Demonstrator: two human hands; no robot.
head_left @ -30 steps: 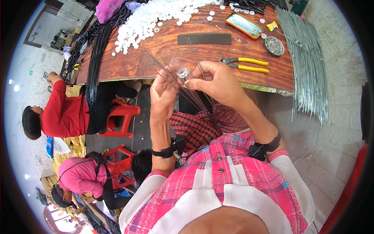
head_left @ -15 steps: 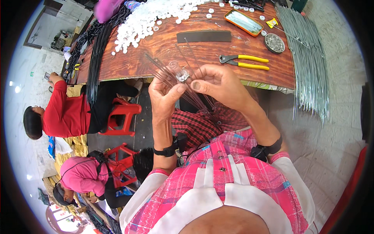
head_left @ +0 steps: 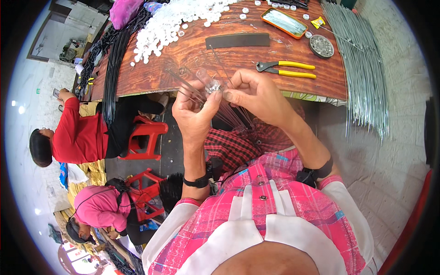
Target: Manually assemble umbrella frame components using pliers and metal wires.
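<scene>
Close together at the table's near edge, both my hands work around a small clear plastic piece (head_left: pixel 211 84) with shiny bits in it. My left hand (head_left: pixel 195 112) is closed, its thumb and fingers gripping the clear piece. Several thin dark wires (head_left: pixel 185 85) run through the same hand and fan out beyond its fingers. At the right side of the piece, my right hand (head_left: pixel 261 98) pinches with thumb and forefinger; what lies between these fingertips is hidden. A thin wire (head_left: pixel 219 63) sticks up beside them. More wires hang down toward my lap.
On the wooden table (head_left: pixel 192 54) lie white round caps (head_left: pixel 165 27), a dark flat bar (head_left: pixel 237 40), yellow-handled pincers (head_left: pixel 293 68), an orange-rimmed tray (head_left: pixel 300 35) and a round dish (head_left: pixel 321 47). Grey wires (head_left: pixel 362 73) overhang at right, black ones (head_left: pixel 111 87) at left. Two people sit left.
My left hand has turned and drawn its fingers in around the clear piece. My right hand has shifted slightly left and up, its fingertips now nearer the left thumb.
</scene>
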